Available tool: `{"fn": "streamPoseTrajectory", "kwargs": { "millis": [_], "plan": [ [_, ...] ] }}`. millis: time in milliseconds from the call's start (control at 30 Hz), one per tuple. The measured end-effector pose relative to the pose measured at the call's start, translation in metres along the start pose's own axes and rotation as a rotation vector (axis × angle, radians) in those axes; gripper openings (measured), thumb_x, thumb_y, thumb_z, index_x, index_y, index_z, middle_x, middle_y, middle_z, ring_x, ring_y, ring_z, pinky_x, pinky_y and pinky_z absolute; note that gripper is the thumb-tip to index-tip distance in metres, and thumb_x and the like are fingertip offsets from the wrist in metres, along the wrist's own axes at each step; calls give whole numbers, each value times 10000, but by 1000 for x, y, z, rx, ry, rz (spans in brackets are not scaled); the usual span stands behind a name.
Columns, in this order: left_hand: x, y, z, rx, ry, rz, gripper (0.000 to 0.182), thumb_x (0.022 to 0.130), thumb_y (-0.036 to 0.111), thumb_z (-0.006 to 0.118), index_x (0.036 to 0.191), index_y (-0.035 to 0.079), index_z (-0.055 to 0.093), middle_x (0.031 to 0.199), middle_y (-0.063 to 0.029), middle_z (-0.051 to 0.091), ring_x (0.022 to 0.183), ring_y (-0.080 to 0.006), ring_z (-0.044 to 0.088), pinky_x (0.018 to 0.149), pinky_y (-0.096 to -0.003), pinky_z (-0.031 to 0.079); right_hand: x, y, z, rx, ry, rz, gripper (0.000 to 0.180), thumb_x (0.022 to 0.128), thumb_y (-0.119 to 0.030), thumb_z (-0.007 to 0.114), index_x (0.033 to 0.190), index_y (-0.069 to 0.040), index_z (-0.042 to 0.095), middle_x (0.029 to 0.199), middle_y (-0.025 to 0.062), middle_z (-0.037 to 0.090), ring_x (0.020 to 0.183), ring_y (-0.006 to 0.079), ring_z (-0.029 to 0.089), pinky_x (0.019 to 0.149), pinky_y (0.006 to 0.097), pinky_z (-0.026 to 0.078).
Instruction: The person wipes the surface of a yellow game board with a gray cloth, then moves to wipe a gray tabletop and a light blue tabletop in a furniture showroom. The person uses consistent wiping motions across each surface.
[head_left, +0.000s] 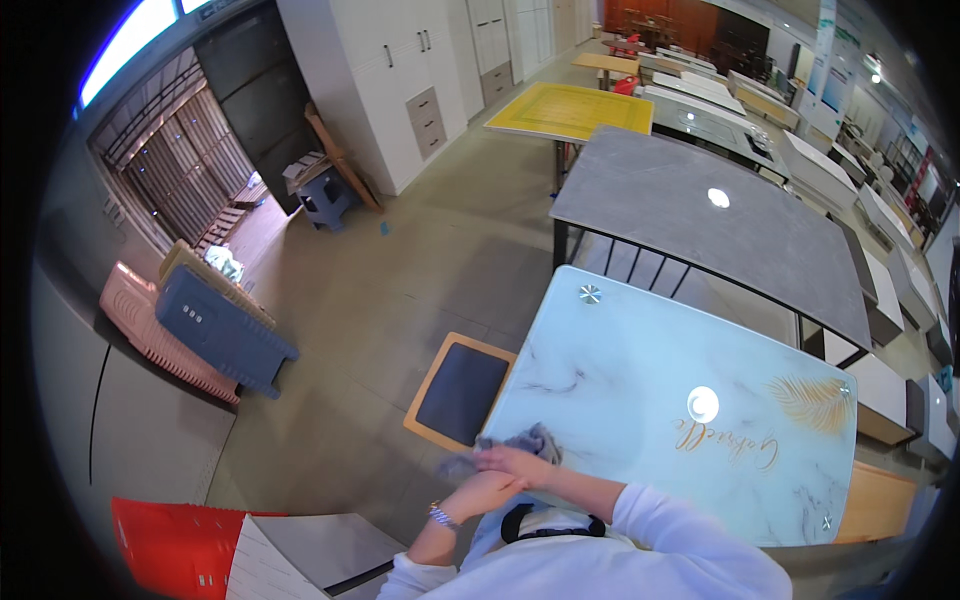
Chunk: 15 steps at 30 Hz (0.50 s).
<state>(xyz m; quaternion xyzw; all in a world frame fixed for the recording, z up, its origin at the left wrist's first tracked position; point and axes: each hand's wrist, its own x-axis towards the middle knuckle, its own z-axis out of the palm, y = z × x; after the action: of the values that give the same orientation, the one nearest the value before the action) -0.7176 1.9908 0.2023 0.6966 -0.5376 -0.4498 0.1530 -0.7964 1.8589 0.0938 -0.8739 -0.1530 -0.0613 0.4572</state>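
Note:
Both hands meet over the near left corner of a glass-topped table (630, 352) with a pale marble pattern, gold lettering and a gold leaf. My right hand (517, 463) holds a crumpled grey cloth (541, 442), part on the glass and part hanging past the edge. Against it, crossing at the wrist or fingers, is my left hand (487, 491), with a metal watch or bracelet (442, 515) on that arm. Whether the left fingers grip the cloth cannot be told, as the hands overlap and the cloth is blurred.
A stool (461, 390) with a dark seat stands left of the glass table. Behind lie a grey-topped table (697, 202) and a yellow table (577, 109). Stacked plastic stools (217, 322) lean at the left, near a red plastic piece (176, 544). White cabinets (375, 75) line the back.

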Motion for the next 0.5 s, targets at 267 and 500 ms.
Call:
{"fn": "streamPoseTrajectory", "kwargs": {
  "millis": [267, 500],
  "plan": [
    [13, 3, -26, 224, 193, 111, 204, 911, 143, 508, 1016, 58, 660, 1025, -133, 660, 997, -316, 603, 847, -402, 481, -166, -57, -64, -180, -46, 35, 484, 810, -34, 567, 1291, -60, 521, 1430, 125, 416, 1298, 300, 416, 1094, 447, 332],
    [30, -12, -33, 224, 310, 177, 282, 907, 146, 505, 1159, 102, 625, 1219, -122, 596, 1117, -317, 550, 944, -398, 454, -156, -74, -62, -490, -115, 225, 439, 861, -134, 518, 1300, -138, 531, 1497, 36, 342, 1357, 254, 351, 1136, 434, 266]
  ]
}}
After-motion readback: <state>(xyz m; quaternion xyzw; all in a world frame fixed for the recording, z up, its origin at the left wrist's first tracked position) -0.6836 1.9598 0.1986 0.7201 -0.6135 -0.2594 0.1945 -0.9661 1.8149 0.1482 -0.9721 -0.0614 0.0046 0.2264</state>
